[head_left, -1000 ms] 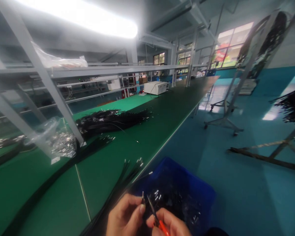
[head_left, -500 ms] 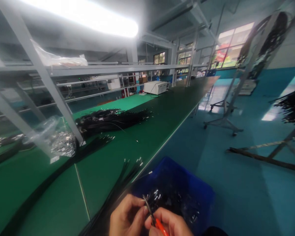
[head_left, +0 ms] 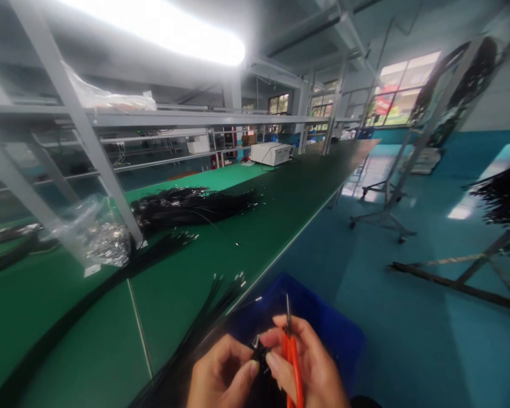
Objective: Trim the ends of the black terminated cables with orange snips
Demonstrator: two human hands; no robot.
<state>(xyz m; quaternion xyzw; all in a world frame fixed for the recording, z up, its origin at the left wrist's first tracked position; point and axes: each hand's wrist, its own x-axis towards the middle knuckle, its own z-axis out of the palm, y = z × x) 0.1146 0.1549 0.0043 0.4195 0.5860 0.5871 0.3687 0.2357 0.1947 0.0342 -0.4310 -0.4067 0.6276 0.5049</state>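
The small metal-tipped wire end [head_left: 256, 344] sits at the bottom centre of the view, pinched between the fingertips of both hands, just over the near rim of the blue bin [head_left: 344, 340]. The left hand [head_left: 223, 377] closes thumb and forefinger on it from about 8 o'clock; the right hand [head_left: 310, 368] meets it from 3 o'clock with its fingertips while the palm and remaining fingers wrap the red-handled pliers [head_left: 292, 362].

A second ago the pliers lay slanted toward 11 o'clock with the nose down at the wire end; now they stand nearly upright, the thin nose pointing to 12 o'clock and clear of the wire. The right hand has also risen and rolled over the bin. That reads as the tool's bite being finished for this piece and the fingers taking over to handle or check it.

Outward at 10 o'clock, a loose fan of black wires [head_left: 221, 294] lies on the green bench [head_left: 174, 283]. Farther at 11 o'clock sits a large black wire bundle [head_left: 191, 204], and at 9 o'clock a clear bag of metal terminals [head_left: 104, 241]. A white box [head_left: 272, 153] stands far along the bench at 12 o'clock.
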